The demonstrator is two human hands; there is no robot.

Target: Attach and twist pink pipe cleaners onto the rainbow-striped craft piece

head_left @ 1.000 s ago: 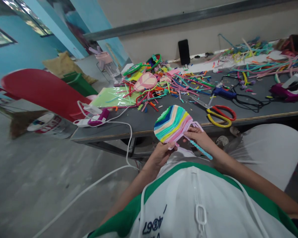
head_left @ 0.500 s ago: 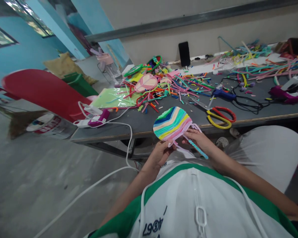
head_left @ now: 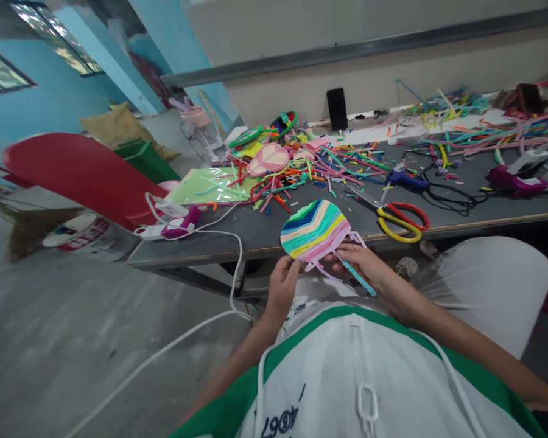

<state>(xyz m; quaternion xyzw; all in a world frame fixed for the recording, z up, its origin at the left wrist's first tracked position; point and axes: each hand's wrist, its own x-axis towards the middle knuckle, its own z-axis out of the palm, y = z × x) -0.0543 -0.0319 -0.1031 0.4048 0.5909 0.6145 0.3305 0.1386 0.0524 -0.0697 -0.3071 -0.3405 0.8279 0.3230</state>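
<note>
I hold a round disc [head_left: 313,229] made of striped pipe cleaners in blue, green, cream, yellow and pink, just in front of the table edge. My left hand [head_left: 283,283] pinches its lower left rim. My right hand [head_left: 363,263] grips the lower right side, where loose lilac ends hang down, and also holds a light-blue pipe cleaner [head_left: 358,278] that sticks out toward me.
The grey table [head_left: 256,228] carries a heap of cut pipe cleaners [head_left: 310,164], red-and-yellow scissors [head_left: 399,218], a blue glue gun [head_left: 402,177], a purple glue gun [head_left: 178,224] with a white cord, and a phone [head_left: 337,108] leaning on the wall. A red chair [head_left: 82,173] stands left.
My left hand has slid from under the disc to its lower left rim. The disc has turned slightly and shifted a little left. The view has tilted a bit.
</note>
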